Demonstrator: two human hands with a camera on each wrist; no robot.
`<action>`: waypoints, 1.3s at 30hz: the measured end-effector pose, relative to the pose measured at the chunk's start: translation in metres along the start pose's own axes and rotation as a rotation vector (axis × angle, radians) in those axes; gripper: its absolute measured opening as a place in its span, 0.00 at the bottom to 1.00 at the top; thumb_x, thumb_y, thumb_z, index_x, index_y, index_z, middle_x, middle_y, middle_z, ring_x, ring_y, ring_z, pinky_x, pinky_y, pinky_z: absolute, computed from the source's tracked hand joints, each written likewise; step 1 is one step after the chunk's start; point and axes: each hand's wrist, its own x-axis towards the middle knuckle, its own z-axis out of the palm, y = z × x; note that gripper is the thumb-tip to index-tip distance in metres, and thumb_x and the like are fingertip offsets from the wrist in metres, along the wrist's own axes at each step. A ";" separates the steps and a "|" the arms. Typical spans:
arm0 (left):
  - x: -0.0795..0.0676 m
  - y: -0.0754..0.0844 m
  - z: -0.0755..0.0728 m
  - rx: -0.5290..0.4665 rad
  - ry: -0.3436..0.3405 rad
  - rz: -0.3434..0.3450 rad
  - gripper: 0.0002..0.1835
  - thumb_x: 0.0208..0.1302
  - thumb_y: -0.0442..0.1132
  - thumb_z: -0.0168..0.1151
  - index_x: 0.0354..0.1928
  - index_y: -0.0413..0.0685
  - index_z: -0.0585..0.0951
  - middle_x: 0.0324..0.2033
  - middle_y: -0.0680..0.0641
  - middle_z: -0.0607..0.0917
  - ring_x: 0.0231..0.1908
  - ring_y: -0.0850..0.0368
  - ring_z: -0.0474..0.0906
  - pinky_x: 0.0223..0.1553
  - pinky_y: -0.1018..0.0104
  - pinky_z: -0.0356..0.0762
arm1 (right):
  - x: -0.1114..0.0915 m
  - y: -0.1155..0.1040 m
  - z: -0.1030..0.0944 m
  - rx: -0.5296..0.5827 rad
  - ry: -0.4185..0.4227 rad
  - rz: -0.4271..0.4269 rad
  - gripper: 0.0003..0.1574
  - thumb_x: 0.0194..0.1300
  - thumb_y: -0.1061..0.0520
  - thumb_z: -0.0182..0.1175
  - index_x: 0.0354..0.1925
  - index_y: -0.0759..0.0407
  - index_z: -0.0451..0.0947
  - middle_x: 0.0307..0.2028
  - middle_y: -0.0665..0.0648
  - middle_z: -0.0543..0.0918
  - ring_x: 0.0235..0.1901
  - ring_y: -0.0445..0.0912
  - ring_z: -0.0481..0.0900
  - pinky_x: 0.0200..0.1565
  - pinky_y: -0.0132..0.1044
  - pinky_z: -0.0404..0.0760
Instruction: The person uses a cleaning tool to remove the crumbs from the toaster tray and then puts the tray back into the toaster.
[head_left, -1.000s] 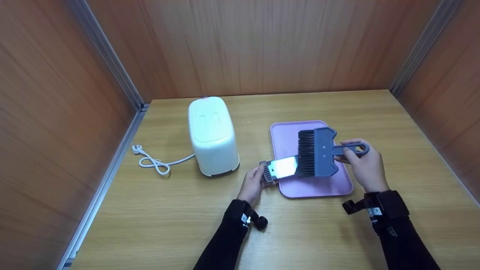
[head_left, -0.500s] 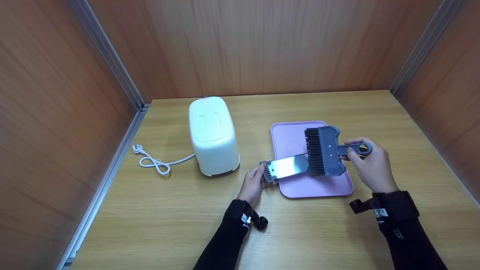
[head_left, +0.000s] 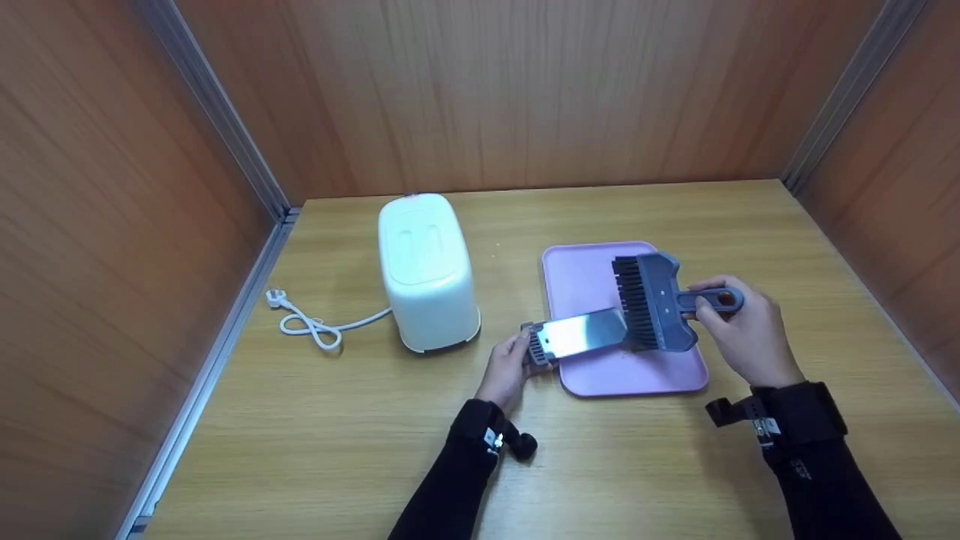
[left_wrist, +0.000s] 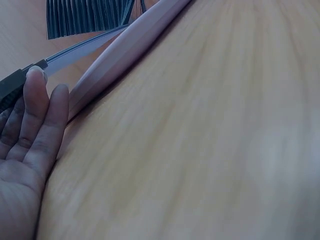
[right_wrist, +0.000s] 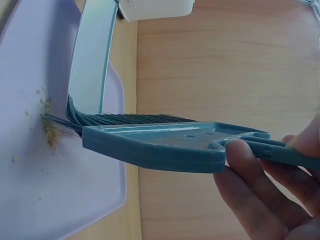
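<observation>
My left hand holds a shiny metal crumb tray by its grey ribbed end, over the near left of a purple tray. My right hand grips a blue-grey brush by its looped handle. In the right wrist view, the dark bristles meet the far end of the crumb tray and bend against it. Yellowish crumbs lie on the purple tray beneath. The left wrist view shows fingers of the left hand at the crumb tray's dark end; the thumb is hidden there.
A white toaster-like appliance with a lid stands left of the purple tray. Its white cord runs left, tied in a loop, to a plug. Wooden walls enclose the table at the back and sides.
My right hand has moved the brush to the right along the crumb tray, uncovering more of the metal, and tilted it slightly. The left hand and crumb tray have stayed nearly still.
</observation>
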 end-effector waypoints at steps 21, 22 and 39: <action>0.000 -0.001 -0.001 -0.004 -0.014 -0.006 0.24 0.89 0.39 0.41 0.69 0.24 0.71 0.59 0.32 0.85 0.50 0.52 0.86 0.48 0.63 0.88 | -0.007 0.005 -0.015 0.031 0.115 0.082 0.13 0.78 0.64 0.57 0.54 0.71 0.81 0.43 0.61 0.89 0.35 0.31 0.89 0.40 0.21 0.84; 0.000 -0.001 -0.001 -0.004 -0.014 -0.005 0.24 0.89 0.39 0.41 0.69 0.24 0.71 0.59 0.32 0.85 0.50 0.52 0.86 0.47 0.63 0.88 | -0.006 0.006 -0.016 0.055 0.131 0.102 0.13 0.79 0.63 0.57 0.55 0.71 0.80 0.42 0.57 0.89 0.35 0.33 0.89 0.41 0.22 0.85; 0.000 0.001 0.000 -0.014 -0.005 -0.006 0.25 0.89 0.39 0.41 0.71 0.24 0.70 0.61 0.30 0.83 0.52 0.51 0.86 0.50 0.61 0.88 | 0.005 0.040 -0.051 1.176 0.605 0.525 0.07 0.76 0.67 0.59 0.50 0.67 0.80 0.39 0.64 0.90 0.35 0.54 0.92 0.48 0.45 0.90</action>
